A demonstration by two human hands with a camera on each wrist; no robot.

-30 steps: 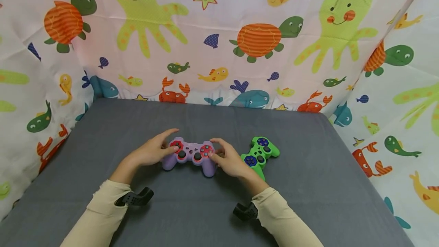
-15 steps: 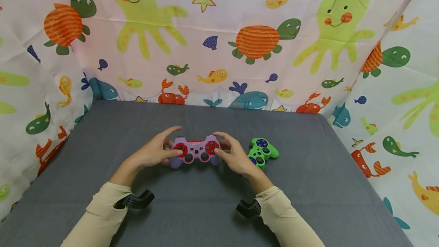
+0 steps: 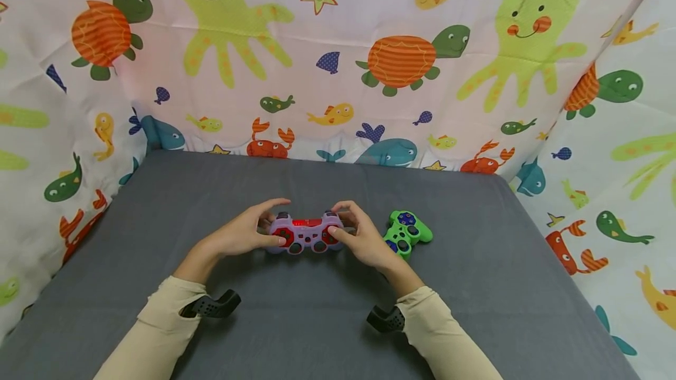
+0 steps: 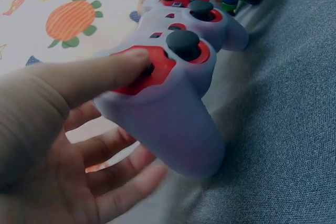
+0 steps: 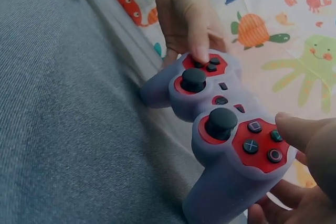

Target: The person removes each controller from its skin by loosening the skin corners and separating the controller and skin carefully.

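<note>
Between my two hands is a lilac game controller point(image 3: 307, 231) with red button panels and black thumbsticks. Its front edge tips up, so the shoulder buttons show in the head view. My left hand point(image 3: 237, 236) holds the left end, with the thumb on the directional-button panel and the fingers behind and below. At the other end, my right hand point(image 3: 363, 241) grips with its thumb at the edge of the button panel, beside the shape buttons point(image 5: 262, 140). The left grip point(image 4: 173, 129) of the controller hangs just over the cloth in the left wrist view.
A green controller point(image 3: 406, 230) with dark blue button panels lies to the right, partly behind my right hand. Grey cloth point(image 3: 296, 321) covers the table. A curtain point(image 3: 327, 87) printed with sea animals stands along the back and sides.
The lilac controller has tilted, its front edge rising toward the camera, and has shifted slightly right. Both hands have moved with it, and my right hand has closed in around its end. The green controller stays put.
</note>
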